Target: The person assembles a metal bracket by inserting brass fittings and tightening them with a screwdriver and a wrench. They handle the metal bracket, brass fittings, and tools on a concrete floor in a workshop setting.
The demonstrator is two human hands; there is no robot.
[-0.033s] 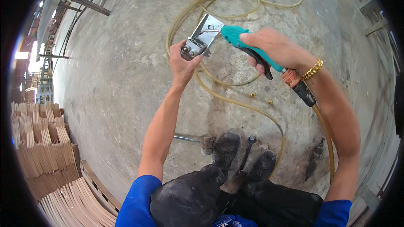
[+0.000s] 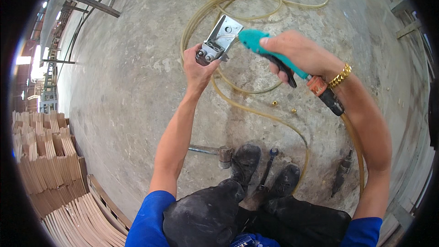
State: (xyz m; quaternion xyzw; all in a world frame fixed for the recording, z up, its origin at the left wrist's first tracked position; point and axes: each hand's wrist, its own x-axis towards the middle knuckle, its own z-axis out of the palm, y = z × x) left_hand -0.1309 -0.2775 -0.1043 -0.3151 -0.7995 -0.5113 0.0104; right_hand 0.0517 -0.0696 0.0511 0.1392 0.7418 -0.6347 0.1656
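My left hand (image 2: 197,71) grips a silver metal bracket (image 2: 228,29) by its lower end, where two round bolt-like ends show. The bracket is tilted, and its flat plate has a round hole. Wrapped around a teal air blow gun (image 2: 254,41) is my right hand (image 2: 297,55), with the fingers at the black lever. The gun's thin nozzle is blurred and points at the inside of the bracket; whether it touches cannot be seen. An orange and black coupling (image 2: 323,92) joins the gun to a yellowish hose (image 2: 354,139) running down beside my right forearm.
Coiled clear yellowish tubing (image 2: 192,23) lies on the concrete floor. Near my shoes are a hammer (image 2: 224,155), a wrench (image 2: 270,164) and a dark pneumatic tool (image 2: 342,173). Small brass fittings (image 2: 275,103) lie ahead of them. Stacked curved wooden pieces (image 2: 50,169) stand at left.
The air blow gun in my right hand has shifted very slightly left and down, and its nozzle is now blurred. My left hand and the bracket are nearly unmoved.
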